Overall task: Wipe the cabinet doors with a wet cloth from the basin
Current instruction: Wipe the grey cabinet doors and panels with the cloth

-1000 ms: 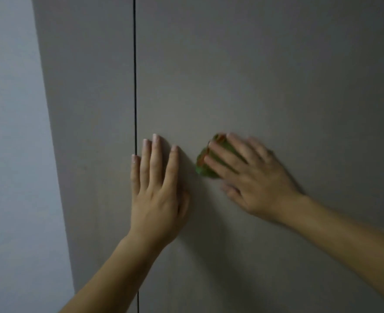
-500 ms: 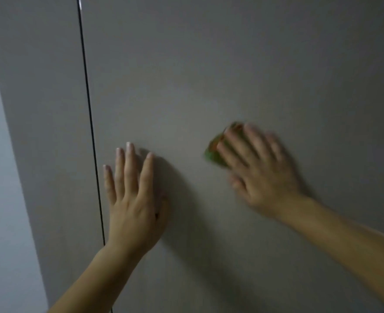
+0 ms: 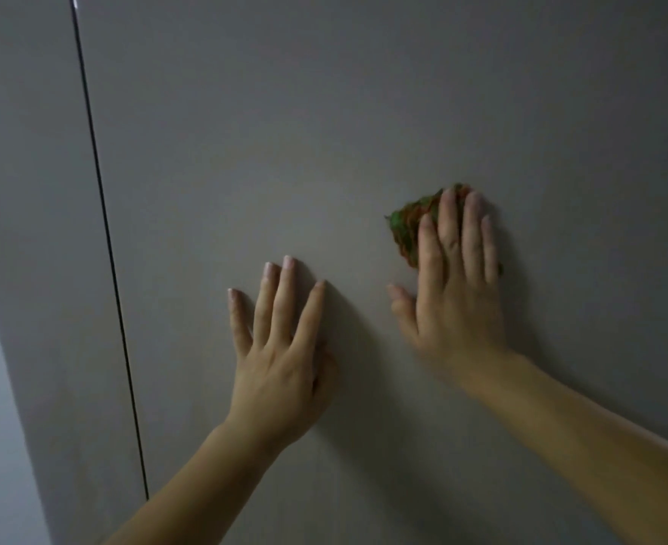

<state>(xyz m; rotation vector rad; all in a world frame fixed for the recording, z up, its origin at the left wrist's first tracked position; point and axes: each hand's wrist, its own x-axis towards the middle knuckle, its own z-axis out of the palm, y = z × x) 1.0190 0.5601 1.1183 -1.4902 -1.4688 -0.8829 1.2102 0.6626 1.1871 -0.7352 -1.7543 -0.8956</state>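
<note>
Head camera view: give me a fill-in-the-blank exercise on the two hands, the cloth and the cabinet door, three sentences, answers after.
The left hand lies flat on the cabinet door and holds ____.
The right hand presses with straight fingers on a cloth coloured green and ____.
The door gap runs to the ____ of both hands.
Missing words: nothing; orange; left.

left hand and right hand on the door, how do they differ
The left hand lies bare on the cabinet door; the right hand presses a green and orange cloth against it. The left hand sits lower and nearer the dark gap between doors; the right hand is higher. The left hand's fingers are spread, the right hand's closer together. Both are flat with straight fingers pointing up.
</note>
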